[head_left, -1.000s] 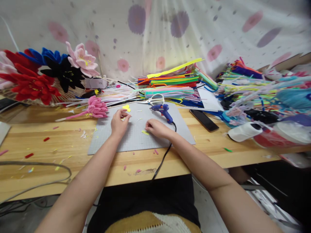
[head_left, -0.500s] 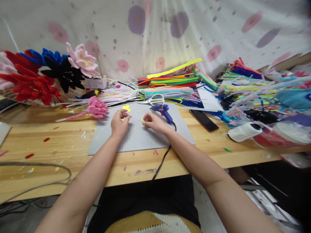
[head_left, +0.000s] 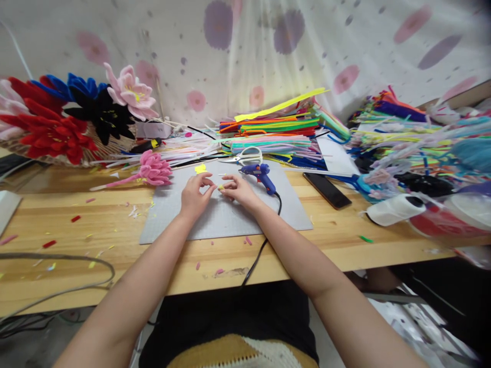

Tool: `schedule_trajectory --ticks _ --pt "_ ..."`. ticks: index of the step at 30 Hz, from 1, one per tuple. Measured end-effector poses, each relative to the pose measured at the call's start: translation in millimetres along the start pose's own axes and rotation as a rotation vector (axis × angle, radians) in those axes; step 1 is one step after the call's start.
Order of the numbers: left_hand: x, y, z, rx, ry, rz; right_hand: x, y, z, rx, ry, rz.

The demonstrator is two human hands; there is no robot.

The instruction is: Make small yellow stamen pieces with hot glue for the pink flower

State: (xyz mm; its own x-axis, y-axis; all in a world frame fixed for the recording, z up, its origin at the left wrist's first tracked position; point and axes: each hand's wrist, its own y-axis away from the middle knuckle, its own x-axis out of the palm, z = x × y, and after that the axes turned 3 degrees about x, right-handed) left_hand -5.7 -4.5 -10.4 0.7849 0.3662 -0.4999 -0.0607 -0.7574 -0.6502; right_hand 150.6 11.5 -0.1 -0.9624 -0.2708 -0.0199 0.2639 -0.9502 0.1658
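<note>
Over the grey cutting mat (head_left: 169, 220), my two hands are almost fingertip to fingertip. My right hand (head_left: 241, 192) pinches a small yellow piece (head_left: 221, 187), too small to make out. My left hand (head_left: 196, 195) has thumb and forefinger drawn together beside it; whatever lies between them, if anything, cannot be made out. Yellow scraps (head_left: 200, 168) lie on the mat just beyond my left hand. Past my right hand rests a blue glue gun (head_left: 258, 173), its nozzle pointing left, with white-handled scissors (head_left: 249, 156) behind it.
A pink fuzzy flower (head_left: 153, 169) lies left of the mat, near a basket of fuzzy flowers (head_left: 57, 133). Bundled pipe cleaners (head_left: 274, 125) line the back. A phone (head_left: 328, 190) and a white roll (head_left: 396, 209) are rightward. The gun's black cord (head_left: 256, 260) crosses the front edge.
My hands have come closer together, the right moving left with the yellow piece and the left shifting slightly right. The view has turned a little.
</note>
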Motion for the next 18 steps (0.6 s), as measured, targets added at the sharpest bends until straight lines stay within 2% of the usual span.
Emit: schedule_trajectory --ticks 13,18 --pt "1.5 0.2 -4.3 -0.089 0.026 0.094 1.9 -0.9 0.0 0.013 -0.072 -0.032" --pt "2.1 0.1 -3.9 -0.099 0.007 0.093 1.3 -1.4 -0.8 -0.002 -0.087 -0.012"
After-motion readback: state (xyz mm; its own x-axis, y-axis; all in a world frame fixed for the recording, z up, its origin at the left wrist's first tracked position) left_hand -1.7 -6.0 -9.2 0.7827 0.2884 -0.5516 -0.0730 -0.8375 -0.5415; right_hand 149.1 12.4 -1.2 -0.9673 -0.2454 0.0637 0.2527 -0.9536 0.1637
